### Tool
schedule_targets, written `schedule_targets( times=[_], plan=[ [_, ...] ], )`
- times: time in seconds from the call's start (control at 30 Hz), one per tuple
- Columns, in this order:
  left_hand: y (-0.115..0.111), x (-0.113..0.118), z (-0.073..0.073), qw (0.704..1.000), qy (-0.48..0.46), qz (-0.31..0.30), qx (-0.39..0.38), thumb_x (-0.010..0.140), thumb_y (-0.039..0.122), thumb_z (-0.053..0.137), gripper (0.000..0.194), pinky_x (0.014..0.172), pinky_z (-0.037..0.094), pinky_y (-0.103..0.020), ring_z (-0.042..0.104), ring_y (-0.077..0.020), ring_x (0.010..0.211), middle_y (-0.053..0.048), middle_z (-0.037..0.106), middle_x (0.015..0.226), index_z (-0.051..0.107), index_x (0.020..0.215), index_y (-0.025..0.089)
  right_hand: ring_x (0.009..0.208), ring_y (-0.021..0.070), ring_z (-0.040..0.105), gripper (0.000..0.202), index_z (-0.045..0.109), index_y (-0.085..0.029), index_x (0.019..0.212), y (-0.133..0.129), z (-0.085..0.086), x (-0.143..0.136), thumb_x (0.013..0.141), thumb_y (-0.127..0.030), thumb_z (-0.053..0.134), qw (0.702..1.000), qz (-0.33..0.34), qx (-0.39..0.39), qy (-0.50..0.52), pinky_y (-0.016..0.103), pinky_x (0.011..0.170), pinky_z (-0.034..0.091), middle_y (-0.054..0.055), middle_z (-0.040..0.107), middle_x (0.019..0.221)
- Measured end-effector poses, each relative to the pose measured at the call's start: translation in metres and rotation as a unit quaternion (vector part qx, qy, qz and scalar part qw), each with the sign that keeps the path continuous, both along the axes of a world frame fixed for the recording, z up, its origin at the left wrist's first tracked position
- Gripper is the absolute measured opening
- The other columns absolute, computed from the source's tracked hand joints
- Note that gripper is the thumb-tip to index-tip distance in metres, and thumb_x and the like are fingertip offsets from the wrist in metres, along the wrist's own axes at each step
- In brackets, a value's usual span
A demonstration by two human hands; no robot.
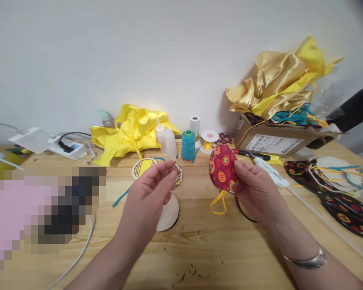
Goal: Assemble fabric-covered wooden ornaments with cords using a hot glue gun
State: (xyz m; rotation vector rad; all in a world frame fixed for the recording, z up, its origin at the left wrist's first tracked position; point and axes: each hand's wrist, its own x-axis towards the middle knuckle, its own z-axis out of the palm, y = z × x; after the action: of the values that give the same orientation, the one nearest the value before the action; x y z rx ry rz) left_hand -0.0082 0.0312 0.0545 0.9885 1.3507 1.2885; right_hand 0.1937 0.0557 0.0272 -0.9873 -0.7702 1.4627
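The right hand gripped the red disc above the table, yellow loop dangling; the left hand, fingers loosely curled, hovered near the white disc.

Hiding part of the pale disc behind the left hand, blurring the label's print, pixelating the pink patch cut off at left.

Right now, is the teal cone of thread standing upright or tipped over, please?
Upright: the teal cone of thread stands on the wooden table, its green top facing up.
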Motion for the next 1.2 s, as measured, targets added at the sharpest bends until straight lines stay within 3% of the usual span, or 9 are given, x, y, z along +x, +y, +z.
schedule_targets(
  times=[0.13, 0.2, 0.3, 0.43, 0.6, 0.73, 0.9, 1.03, 1.2],
  plan=[
    [-0.023, -0.015, -0.003, 0.974, 0.223, -0.046, -0.011, 0.07, 0.035, 0.07, 0.044, 0.066, 0.046, -0.03, 0.06, -0.0189, 0.079, -0.005, 0.068, 0.105, 0.062, 0.112, 0.025, 0.05, 0.0087, 0.05, 0.028, 0.066, -0.017, 0.067, -0.002, 0.006, 0.001, 0.061, -0.042, 0.079, 0.999, 0.043, -0.002, -0.018, 0.02, 0.046, 0.041, 0.0, 0.062, 0.061],
    [-0.036, -0.031, -0.015, 0.949, 0.309, -0.056, -0.015, 0.069, 0.038, 0.069, 0.049, 0.075, 0.047, -0.039, 0.059, -0.0213, 0.08, -0.006, 0.065, 0.113, 0.058, 0.116, 0.027, 0.048, 0.0083, 0.05, 0.029, 0.069, -0.018, 0.07, -0.005, 0.011, 0.003, 0.059, -0.041, 0.08, 0.997, 0.068, -0.011, -0.031, 0.02, 0.045, 0.041, 0.0, 0.064, 0.062],
    [-0.053, -0.055, -0.037, 0.907, 0.417, -0.054, 0.028, 0.068, 0.041, 0.07, 0.061, 0.09, 0.042, -0.05, 0.05, -0.0306, 0.108, -0.009, 0.058, 0.123, 0.05, 0.123, 0.026, 0.049, 0.0098, 0.053, 0.03, 0.072, -0.02, 0.073, -0.009, 0.023, 0.009, 0.053, -0.039, 0.084, 0.996, 0.072, -0.021, -0.051, 0.023, 0.046, 0.043, 0.001, 0.066, 0.064],
    [-0.065, -0.073, -0.057, 0.859, 0.502, -0.077, 0.061, 0.071, 0.042, 0.068, 0.067, 0.097, 0.037, -0.054, 0.042, -0.0328, 0.117, -0.012, 0.055, 0.125, 0.042, 0.129, 0.022, 0.052, 0.0126, 0.055, 0.027, 0.073, -0.021, 0.071, -0.018, 0.037, 0.019, 0.055, -0.04, 0.083, 0.989, 0.087, -0.014, -0.118, 0.025, 0.048, 0.044, 0.004, 0.068, 0.065],
    [-0.063, -0.072, -0.067, 0.841, 0.526, -0.103, 0.066, 0.072, 0.041, 0.067, 0.072, 0.095, 0.039, -0.054, 0.044, -0.0335, 0.116, -0.012, 0.056, 0.122, 0.036, 0.134, 0.022, 0.05, 0.0124, 0.053, 0.027, 0.074, -0.02, 0.073, -0.028, 0.035, 0.027, 0.059, -0.042, 0.081, 0.976, 0.089, -0.03, -0.197, 0.025, 0.044, 0.04, 0.005, 0.068, 0.063],
    [-0.057, -0.068, -0.071, 0.836, 0.537, -0.091, 0.069, 0.07, 0.041, 0.068, 0.071, 0.092, 0.041, -0.055, 0.046, -0.0353, 0.113, -0.012, 0.06, 0.118, 0.039, 0.132, 0.022, 0.045, 0.0081, 0.045, 0.033, 0.074, -0.017, 0.073, -0.04, 0.02, 0.031, 0.053, -0.042, 0.084, 0.976, 0.054, -0.091, -0.188, 0.021, 0.04, 0.031, 0.003, 0.065, 0.059],
    [-0.057, -0.061, -0.073, 0.843, 0.524, -0.096, 0.071, 0.071, 0.033, 0.066, 0.068, 0.092, 0.04, -0.054, 0.046, -0.0338, 0.112, -0.01, 0.06, 0.12, 0.037, 0.132, 0.024, 0.046, 0.0057, 0.043, 0.03, 0.073, -0.016, 0.075, -0.056, -0.003, 0.034, 0.059, -0.039, 0.082, 0.981, 0.028, -0.113, -0.155, 0.017, 0.041, 0.029, 0.003, 0.064, 0.062],
    [-0.064, -0.045, -0.074, 0.848, 0.511, -0.122, 0.072, 0.072, 0.03, 0.064, 0.067, 0.093, 0.04, -0.053, 0.046, -0.033, 0.113, -0.009, 0.06, 0.122, 0.037, 0.133, 0.024, 0.049, 0.0073, 0.048, 0.028, 0.072, -0.015, 0.074, -0.06, -0.01, 0.031, 0.061, -0.038, 0.081, 0.981, 0.03, -0.142, -0.13, 0.018, 0.042, 0.033, 0.004, 0.064, 0.064],
    [-0.066, -0.018, -0.077, 0.83, 0.526, -0.163, 0.084, 0.072, 0.027, 0.064, 0.067, 0.094, 0.036, -0.056, 0.043, -0.0353, 0.113, -0.012, 0.063, 0.12, 0.04, 0.134, 0.017, 0.05, 0.0065, 0.05, 0.027, 0.072, -0.015, 0.075, -0.06, -0.014, 0.022, 0.061, -0.037, 0.081, 0.98, 0.047, -0.165, -0.098, 0.016, 0.043, 0.035, 0.003, 0.065, 0.064]
  ],
)
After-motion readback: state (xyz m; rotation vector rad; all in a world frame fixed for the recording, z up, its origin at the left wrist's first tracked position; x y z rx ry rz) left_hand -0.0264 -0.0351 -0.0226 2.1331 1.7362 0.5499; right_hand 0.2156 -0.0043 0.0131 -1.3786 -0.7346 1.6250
